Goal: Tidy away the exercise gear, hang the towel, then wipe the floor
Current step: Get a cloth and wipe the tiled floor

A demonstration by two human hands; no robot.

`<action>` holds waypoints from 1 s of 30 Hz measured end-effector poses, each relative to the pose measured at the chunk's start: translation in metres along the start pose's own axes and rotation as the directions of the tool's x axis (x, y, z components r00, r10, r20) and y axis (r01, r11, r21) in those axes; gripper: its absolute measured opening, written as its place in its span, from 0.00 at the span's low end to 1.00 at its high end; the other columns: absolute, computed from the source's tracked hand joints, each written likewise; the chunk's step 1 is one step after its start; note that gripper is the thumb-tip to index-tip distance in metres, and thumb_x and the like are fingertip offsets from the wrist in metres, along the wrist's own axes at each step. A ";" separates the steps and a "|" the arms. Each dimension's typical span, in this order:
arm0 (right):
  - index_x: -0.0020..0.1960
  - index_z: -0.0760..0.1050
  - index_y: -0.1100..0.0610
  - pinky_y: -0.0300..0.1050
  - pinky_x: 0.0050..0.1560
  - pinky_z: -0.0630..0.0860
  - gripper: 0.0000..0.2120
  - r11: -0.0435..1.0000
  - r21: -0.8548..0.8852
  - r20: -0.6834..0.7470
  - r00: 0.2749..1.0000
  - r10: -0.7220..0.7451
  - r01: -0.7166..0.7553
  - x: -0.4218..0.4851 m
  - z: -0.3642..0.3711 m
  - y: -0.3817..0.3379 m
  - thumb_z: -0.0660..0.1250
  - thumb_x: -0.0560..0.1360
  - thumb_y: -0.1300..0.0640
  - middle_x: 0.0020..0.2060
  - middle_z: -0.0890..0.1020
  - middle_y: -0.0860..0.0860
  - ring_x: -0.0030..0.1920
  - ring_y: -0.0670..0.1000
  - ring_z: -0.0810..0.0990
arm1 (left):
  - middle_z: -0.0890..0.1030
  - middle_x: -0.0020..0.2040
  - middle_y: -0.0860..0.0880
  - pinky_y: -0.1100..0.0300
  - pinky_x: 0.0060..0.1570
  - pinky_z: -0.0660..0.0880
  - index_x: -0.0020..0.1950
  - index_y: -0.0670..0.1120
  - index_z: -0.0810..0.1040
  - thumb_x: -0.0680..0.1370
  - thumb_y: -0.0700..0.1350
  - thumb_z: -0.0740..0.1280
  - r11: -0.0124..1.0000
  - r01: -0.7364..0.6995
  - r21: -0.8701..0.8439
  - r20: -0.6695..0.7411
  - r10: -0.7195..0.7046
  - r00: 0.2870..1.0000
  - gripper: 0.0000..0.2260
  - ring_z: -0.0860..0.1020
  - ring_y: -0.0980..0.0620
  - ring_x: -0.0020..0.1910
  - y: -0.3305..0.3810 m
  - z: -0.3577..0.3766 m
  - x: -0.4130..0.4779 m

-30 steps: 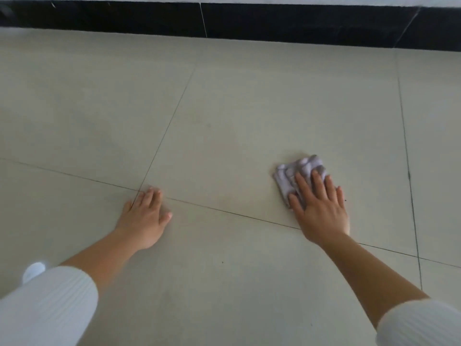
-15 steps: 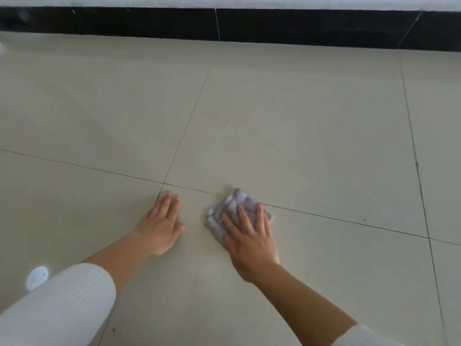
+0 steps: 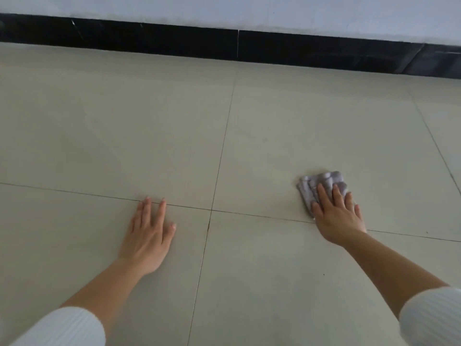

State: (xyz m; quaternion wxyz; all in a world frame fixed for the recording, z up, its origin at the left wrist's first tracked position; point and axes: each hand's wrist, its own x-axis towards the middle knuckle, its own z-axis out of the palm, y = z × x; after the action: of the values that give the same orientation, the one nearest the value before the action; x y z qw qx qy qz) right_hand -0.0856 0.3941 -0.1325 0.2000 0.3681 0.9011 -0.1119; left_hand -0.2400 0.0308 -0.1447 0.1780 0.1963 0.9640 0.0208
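Note:
A small crumpled grey cloth (image 3: 321, 184) lies on the beige tiled floor (image 3: 274, 126) at the right. My right hand (image 3: 335, 216) presses flat on it with straight, spread fingers, covering its near half. My left hand (image 3: 149, 233) rests palm-down on the bare floor at the left, fingers straight, just short of a tile joint. Both arms wear white ribbed sleeves. No exercise gear or towel is in view.
A black skirting strip (image 3: 174, 43) runs along the foot of a pale wall (image 3: 249, 11) at the far edge of the floor. Thin dark grout lines cross between my hands.
My right hand has slid the cloth back out to the right, away from the left hand, after sweeping it close to that hand half a second ago. The left hand stays planted.

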 end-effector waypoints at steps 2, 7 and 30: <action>0.77 0.37 0.44 0.56 0.75 0.39 0.27 0.999 0.041 0.029 0.999 0.033 -0.034 0.000 0.003 -0.036 0.42 0.81 0.42 0.77 0.39 0.51 0.76 0.61 0.37 | 0.40 0.78 0.42 0.50 0.75 0.44 0.78 0.48 0.43 0.80 0.60 0.44 1.000 -0.011 -0.014 -0.060 0.010 0.998 0.30 0.41 0.45 0.77 -0.025 0.000 0.015; 0.75 0.29 0.43 0.58 0.73 0.32 0.26 0.965 -0.069 0.073 0.966 -0.247 0.252 -0.029 0.024 -0.145 0.38 0.81 0.43 0.75 0.31 0.51 0.73 0.64 0.29 | 0.53 0.77 0.41 0.50 0.73 0.51 0.77 0.48 0.54 0.76 0.62 0.44 0.994 -0.106 -0.040 -0.146 0.099 0.984 0.33 0.50 0.44 0.77 -0.053 0.011 0.033; 0.78 0.40 0.51 0.57 0.75 0.41 0.31 0.806 0.261 0.002 0.835 0.550 -0.531 -0.113 0.057 -0.045 0.45 0.81 0.41 0.78 0.43 0.54 0.77 0.56 0.43 | 0.60 0.75 0.37 0.44 0.69 0.57 0.74 0.43 0.63 0.77 0.56 0.49 0.976 -0.200 -0.091 -0.301 0.165 0.939 0.29 0.58 0.38 0.74 -0.057 0.019 0.032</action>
State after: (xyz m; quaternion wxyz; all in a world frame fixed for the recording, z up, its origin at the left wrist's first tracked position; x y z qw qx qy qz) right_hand -0.0281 0.2730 -0.1316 0.1422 0.6355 0.7440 -0.1498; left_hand -0.2821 -0.0094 -0.1795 0.0426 0.2687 0.9543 0.1240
